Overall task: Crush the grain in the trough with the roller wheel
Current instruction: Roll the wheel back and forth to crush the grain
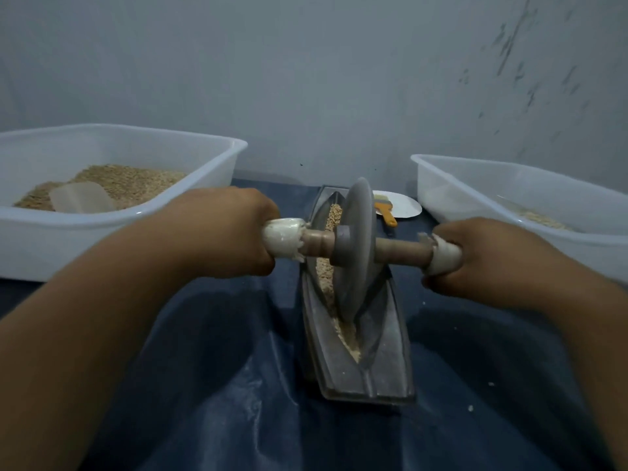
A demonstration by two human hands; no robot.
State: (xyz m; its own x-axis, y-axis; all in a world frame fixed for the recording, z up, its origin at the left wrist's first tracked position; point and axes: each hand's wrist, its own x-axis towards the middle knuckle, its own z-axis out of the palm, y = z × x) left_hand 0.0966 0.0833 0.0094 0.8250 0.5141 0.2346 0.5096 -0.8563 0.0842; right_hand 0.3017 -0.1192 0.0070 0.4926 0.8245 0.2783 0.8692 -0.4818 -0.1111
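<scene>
A grey boat-shaped trough [390, 338] lies lengthwise on the dark blue cloth, its groove holding tan grain [326, 277]. A grey roller wheel [356, 253] stands upright in the groove near the trough's middle, on a wooden axle with white-wrapped ends. My left hand [231, 229] grips the left handle [282, 241]. My right hand [482, 260] grips the right handle [441, 258]. The wheel hides part of the grain behind it.
A white plastic tub [217, 171] at the left holds grain and a clear scoop [81, 197]. Another white tub [438, 188] at the right holds a thin layer of grain. Behind the trough a white plate [406, 207] carries an orange-handled brush [387, 214]. A wall stands close behind.
</scene>
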